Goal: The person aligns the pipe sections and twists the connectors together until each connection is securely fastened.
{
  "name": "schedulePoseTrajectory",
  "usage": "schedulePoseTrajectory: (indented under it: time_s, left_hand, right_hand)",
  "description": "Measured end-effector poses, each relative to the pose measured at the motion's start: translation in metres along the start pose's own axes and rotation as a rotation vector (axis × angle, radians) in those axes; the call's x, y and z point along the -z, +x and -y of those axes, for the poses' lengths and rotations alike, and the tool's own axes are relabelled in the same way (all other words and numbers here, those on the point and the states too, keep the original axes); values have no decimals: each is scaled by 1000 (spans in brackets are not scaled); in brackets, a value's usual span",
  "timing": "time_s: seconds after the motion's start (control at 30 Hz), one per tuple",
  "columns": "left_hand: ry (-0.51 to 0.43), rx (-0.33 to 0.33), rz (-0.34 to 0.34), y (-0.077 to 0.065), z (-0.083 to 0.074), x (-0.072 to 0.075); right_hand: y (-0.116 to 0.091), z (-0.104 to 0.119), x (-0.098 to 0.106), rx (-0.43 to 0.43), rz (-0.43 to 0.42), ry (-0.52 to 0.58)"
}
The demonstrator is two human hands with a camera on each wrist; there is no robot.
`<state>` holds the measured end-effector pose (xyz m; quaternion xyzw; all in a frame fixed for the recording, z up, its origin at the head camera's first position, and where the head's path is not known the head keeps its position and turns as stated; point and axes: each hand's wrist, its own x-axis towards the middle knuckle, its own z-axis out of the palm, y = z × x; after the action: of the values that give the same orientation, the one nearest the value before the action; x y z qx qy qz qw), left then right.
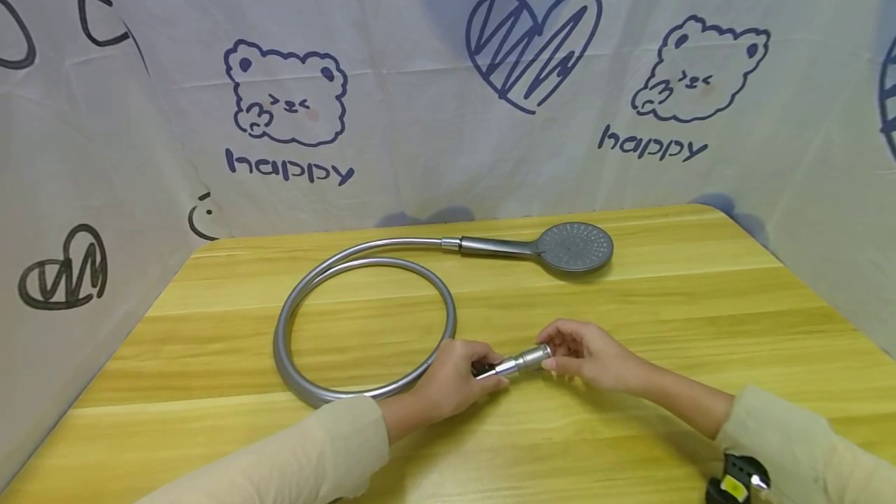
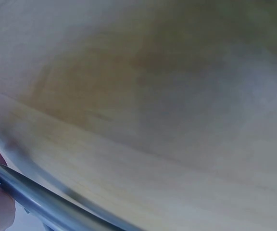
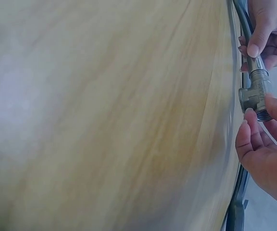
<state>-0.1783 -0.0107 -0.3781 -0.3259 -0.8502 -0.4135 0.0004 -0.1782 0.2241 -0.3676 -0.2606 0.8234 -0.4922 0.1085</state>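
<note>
A grey metallic shower hose (image 1: 282,337) lies in a loop on the wooden table. Its far end joins a grey handheld shower head (image 1: 575,246), which lies face up. My left hand (image 1: 451,381) grips the hose close to its near end. At that end sits a metal threaded fitting (image 1: 533,357) with a short side branch, clearest in the right wrist view. The thumb and fingers of my right hand (image 1: 595,360) pinch the fitting's outer end. In the left wrist view, only part of the hose (image 2: 47,199) and some fingers appear at the lower left.
The wooden table (image 1: 700,317) reaches back to a pale cloth (image 1: 406,115) with bear and heart drawings, which also hangs at both sides. Below my right sleeve is a black object with a yellow patch (image 1: 735,487), partly cut off by the frame.
</note>
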Motion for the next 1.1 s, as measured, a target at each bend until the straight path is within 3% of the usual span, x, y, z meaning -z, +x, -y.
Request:
schedulePoseTrajectory:
  time_s: [0.5, 0.73, 0.9, 1.1]
  left_hand:
    - [-7, 4, -3, 0, 0, 0]
    - [-12, -7, -3, 1, 1, 0]
    - [-10, 1, 4, 0, 0, 1]
    - [-2, 8, 9, 0, 0, 1]
  right_hand:
    - [2, 0, -3, -6, -13, 6]
    - [2, -1, 0, 33, 43, 60]
    - [2, -2, 1, 77, 58, 30]
    - [2, -1, 1, 46, 29, -29]
